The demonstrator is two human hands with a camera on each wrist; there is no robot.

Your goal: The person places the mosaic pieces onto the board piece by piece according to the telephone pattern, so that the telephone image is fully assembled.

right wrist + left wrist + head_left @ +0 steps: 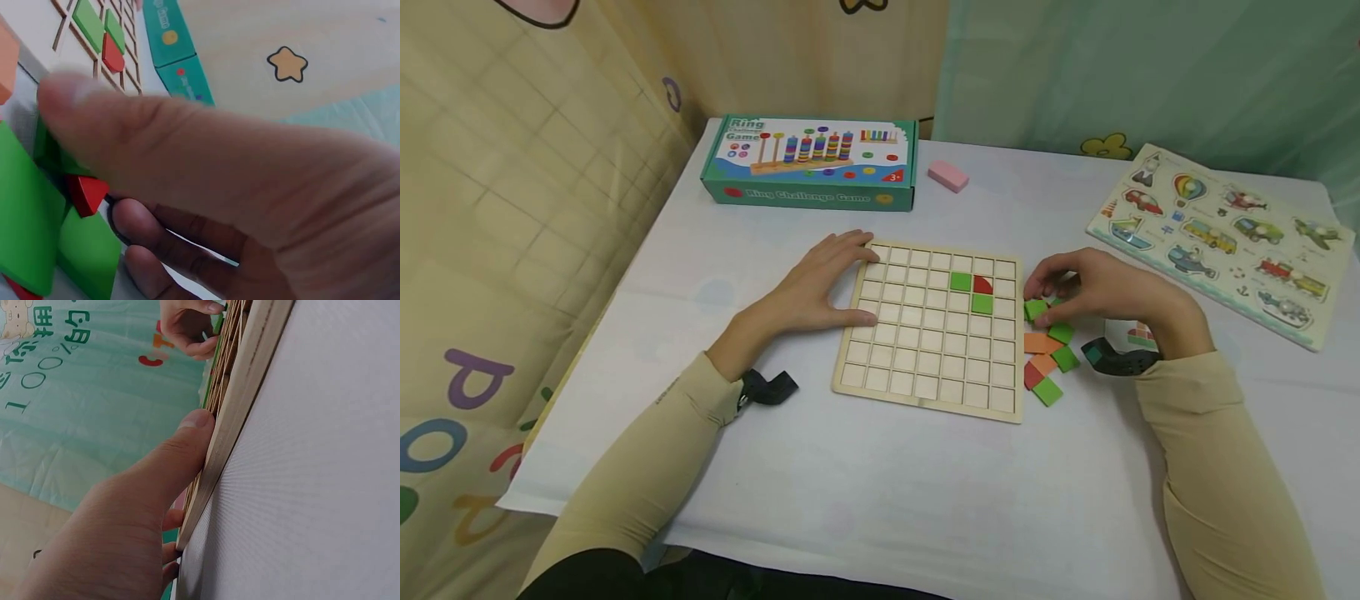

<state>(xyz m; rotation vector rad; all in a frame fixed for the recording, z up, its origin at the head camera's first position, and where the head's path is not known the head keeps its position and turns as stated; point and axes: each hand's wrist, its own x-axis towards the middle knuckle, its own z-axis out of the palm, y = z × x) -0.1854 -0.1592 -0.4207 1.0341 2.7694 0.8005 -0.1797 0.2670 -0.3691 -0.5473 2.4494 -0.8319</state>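
A wooden grid board (891,354) lies flat on the white table; two green tiles (982,303) and a red quarter-round piece (982,285) sit in its cells. My left hand (808,283) rests along the board's left edge, with the thumb (197,419) straight on the rim in the left wrist view. At the right edge, my right hand (1093,287) bends its thumb and fingertips around a green tile (1036,310) among loose pieces. In the right wrist view the thumb covers part of these pieces, and the index fingertip is hidden.
Loose orange tiles (1041,342) and green tiles lie beside the board. Behind it stand a Ring Challenge Game box (820,196) and a pink block (948,176). A picture puzzle board (1217,250) lies at the back right, and a small printed card (1126,333) near the right wrist.
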